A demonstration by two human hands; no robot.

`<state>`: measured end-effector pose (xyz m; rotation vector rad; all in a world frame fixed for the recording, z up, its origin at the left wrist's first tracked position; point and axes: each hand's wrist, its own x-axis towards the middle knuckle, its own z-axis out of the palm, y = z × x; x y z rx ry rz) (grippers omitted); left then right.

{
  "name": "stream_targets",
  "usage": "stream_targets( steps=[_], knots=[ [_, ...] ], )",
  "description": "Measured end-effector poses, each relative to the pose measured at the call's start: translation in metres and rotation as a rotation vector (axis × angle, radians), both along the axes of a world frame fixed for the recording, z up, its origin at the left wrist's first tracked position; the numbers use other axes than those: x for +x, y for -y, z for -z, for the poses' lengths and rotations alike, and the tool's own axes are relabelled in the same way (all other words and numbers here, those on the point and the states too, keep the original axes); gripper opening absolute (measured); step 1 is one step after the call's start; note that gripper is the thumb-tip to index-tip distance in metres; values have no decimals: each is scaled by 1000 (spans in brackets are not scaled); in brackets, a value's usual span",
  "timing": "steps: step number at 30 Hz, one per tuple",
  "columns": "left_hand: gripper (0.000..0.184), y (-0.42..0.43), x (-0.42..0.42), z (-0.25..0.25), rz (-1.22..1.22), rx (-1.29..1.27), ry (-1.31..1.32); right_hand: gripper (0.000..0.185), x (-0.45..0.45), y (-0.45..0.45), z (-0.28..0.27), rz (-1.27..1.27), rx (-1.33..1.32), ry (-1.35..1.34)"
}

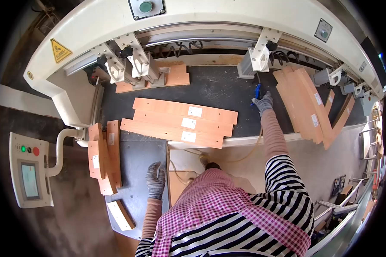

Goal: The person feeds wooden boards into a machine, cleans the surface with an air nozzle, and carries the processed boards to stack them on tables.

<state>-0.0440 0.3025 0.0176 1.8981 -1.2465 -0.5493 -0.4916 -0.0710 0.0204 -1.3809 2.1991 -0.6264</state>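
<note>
My right hand (pixel 264 103), in a grey glove, is closed round a blue air blow gun (pixel 257 92) above the dark worktop, its thin nozzle pointing toward the machine's back. My left hand (pixel 155 180), also gloved, hovers over or rests on the grey side table (pixel 141 156); its fingers are apart with nothing in them. Between the hands lie several wooden boards (pixel 180 122) side by side, with small holes and white labels. Left of my left hand stands a stack of labelled boards (pixel 103 158). A short pale wooden piece (pixel 121 215) lies near the side table's front edge.
A white machine frame (pixel 210 13) arches over the dark worktop (pixel 210 88), carrying clamp heads (pixel 257 55). Another board (pixel 176 76) sits under the left clamps. More boards (pixel 302 103) are piled at the right. A control panel (pixel 30 171) stands left; a yellowish hose (pixel 244 156) hangs below.
</note>
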Motion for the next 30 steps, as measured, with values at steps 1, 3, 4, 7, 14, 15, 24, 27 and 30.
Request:
stream_targets(
  steps=[1, 3, 4, 7, 14, 15, 24, 27, 30],
  knots=[
    [28, -1, 10, -2, -18, -10, 59, 72, 8, -4, -17, 40, 63, 223],
    [30, -1, 32, 0, -51, -40, 164, 59, -24, 1, 32, 40, 48, 654],
    [30, -9, 42, 3, -64, -55, 217, 53, -50, 0, 61, 38, 44, 856],
    [35, -36, 65, -6, -175, 50, 415, 50, -57, -59, 45, 80, 6, 1357],
    [83, -74, 171, -82, -590, 391, 934, 31, -136, -162, 41, -18, 267, 835],
    [89, -72, 190, -89, -613, 469, 819, 27, -127, -186, 23, -65, 222, 866],
    [104, -70, 262, -55, -393, 391, 496, 41, 1, -361, -163, -547, 792, 360],
    [99, -72, 259, -57, -392, 362, 461, 39, 4, -377, -173, -573, 762, 314],
    [96, -74, 261, -57, -387, 371, 453, 31, 56, -387, -216, -901, 928, -105]
  ],
)
